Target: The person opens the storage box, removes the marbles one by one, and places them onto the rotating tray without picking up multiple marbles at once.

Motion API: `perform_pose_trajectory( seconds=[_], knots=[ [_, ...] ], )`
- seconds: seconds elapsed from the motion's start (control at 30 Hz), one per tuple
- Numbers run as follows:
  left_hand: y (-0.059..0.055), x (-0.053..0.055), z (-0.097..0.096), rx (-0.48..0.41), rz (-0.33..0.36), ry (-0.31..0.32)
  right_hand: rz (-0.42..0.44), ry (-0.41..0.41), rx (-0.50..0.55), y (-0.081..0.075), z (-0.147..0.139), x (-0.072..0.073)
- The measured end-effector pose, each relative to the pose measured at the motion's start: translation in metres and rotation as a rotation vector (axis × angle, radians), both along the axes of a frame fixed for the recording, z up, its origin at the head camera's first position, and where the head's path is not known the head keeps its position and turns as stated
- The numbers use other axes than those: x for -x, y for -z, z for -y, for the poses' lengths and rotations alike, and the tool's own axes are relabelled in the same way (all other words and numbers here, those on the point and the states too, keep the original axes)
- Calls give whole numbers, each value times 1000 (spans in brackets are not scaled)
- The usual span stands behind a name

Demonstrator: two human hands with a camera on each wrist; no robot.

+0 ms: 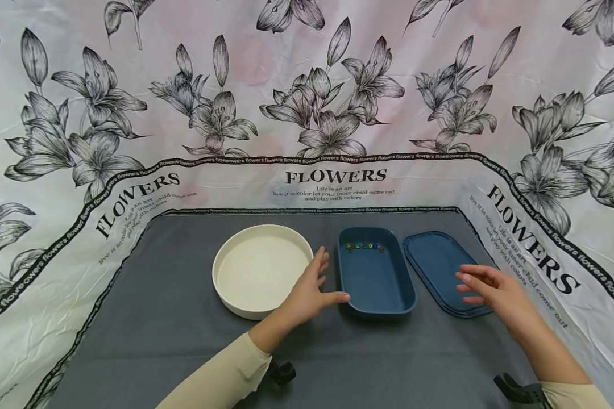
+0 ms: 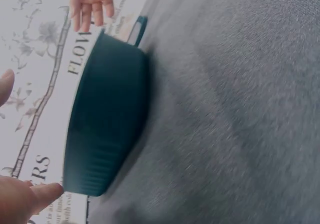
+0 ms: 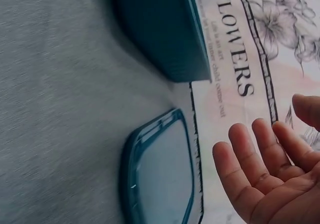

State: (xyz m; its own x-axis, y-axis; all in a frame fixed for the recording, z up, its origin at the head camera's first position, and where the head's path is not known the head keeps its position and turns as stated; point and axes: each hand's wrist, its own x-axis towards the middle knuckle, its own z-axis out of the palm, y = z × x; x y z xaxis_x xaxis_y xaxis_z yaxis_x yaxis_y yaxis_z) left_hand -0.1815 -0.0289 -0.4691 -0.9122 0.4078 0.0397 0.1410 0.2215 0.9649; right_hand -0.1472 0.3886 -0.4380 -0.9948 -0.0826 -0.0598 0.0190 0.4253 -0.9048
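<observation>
A deep blue rectangular container stands on the grey cloth, with a row of several small shiny coloured beads or marbles along its far end. My left hand is spread beside its left wall, the thumb tip near the front left corner in the head view. Over the front right part of a flat blue lid hovers my right hand, fingers relaxed with nothing in them. The right wrist view shows its fingers apart, above the lid.
A cream round dish sits left of the container, partly behind my left hand. Grey cloth covers the work area, bordered by a white flower-printed band. A black wrist strap piece shows at the left sleeve.
</observation>
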Motion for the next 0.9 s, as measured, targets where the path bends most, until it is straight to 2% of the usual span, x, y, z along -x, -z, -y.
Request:
perform_pose_trajectory(
  seconds=[0.17, 0.37, 0.63, 0.9],
  knots=[
    [-9, 1, 10, 6, -37, 6, -79, -16, -43, -10, 15, 7],
    [-19, -2, 26, 29, -105, 16, -159, -38, -36, -12, 31, 17],
    [-29, -8, 56, 60, -231, -50, -210, -38, -65, -22, 56, 30],
    [-33, -17, 90, 70, -294, -107, -252, -46, -176, -32, 75, 44]
  ],
)
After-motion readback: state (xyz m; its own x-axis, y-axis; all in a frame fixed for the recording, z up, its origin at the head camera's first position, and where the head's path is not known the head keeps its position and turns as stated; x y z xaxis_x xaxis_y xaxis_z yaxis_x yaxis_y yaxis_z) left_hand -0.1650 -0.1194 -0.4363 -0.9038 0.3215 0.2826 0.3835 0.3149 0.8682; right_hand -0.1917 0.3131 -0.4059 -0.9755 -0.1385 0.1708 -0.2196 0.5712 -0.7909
